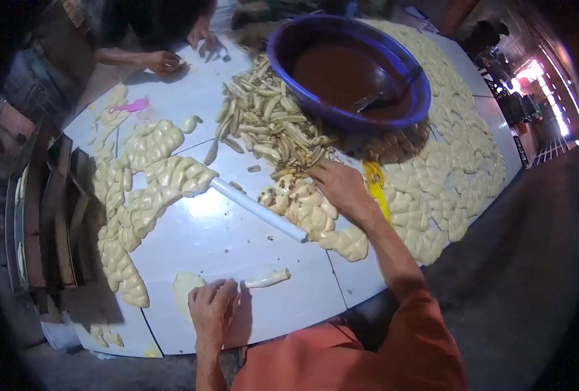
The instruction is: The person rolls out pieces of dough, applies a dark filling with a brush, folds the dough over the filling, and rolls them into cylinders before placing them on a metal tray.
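My left hand (212, 307) rests low on the table with its fingers bent and slightly apart. It touches a flat round of pale dough (188, 290). Just right of its fingertips lies a rolled dough piece (268, 279). My right hand (339, 188) reaches to the near end of a heap of peeled banana pieces (273, 114), its fingers drawn together among them; what they grip, if anything, is hidden. Below that hand, flattened dough pieces (315, 218) overlap, some dotted with brown bits. A white rolling tube (259, 210) slants across the middle, touching dough at both ends.
A large blue basin (420, 107) of brown contents stands at the back. Dough pieces spread left (156, 143) and right (433, 189). Yellow plastic (375, 186) lies near my right forearm, a pink scraper (132, 105) far left. Another person's hands (163, 62) work across the table.
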{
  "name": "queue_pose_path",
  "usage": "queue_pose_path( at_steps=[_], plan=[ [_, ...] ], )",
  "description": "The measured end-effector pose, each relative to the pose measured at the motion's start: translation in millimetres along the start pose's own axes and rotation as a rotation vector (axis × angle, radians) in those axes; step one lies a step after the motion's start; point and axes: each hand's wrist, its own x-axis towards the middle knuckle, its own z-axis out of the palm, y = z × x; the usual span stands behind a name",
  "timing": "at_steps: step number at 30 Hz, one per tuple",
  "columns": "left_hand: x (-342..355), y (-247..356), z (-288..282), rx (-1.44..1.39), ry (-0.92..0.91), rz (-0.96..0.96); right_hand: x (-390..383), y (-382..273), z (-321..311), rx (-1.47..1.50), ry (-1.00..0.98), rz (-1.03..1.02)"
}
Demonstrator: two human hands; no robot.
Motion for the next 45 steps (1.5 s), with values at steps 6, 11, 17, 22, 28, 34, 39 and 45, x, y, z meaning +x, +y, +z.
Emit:
queue_pose_path(
  at_steps=[6, 11, 17, 22, 28, 34, 39, 45],
  plan=[
    [-33, -2, -18, 0.018, 0.012, -0.079, 8, 8, -19, 0.013, -0.065, -0.112],
    [-56, -8, -22, 0.014, 0.061, -0.238, 8, 23, -8, -0.027, -0.109, -0.066],
    [-84, -23, -32, 0.035, 0.093, -0.331, 9, 34, -16, -0.022, -0.094, 0.09],
    [-103, -37, -32, 0.027, 0.115, -0.343, 7, 11, -19, -0.019, -0.029, -0.111],
    [-102, -38, -38, -0.044, 0.146, -0.296, 15, 22, -10, -0.086, -0.163, 0.048],
    [-111, -44, -38, -0.021, 0.194, -0.299, 9, 46, -16, 0.272, -0.07, 0.36],
    [-115, -42, -35, -0.045, 0.198, -0.349, 17, 41, -21, 0.252, -0.13, 0.298],
    [-104, -42, -33, -0.051, 0.201, -0.339, 20, 37, -19, 0.185, -0.103, 0.16]
  ],
)
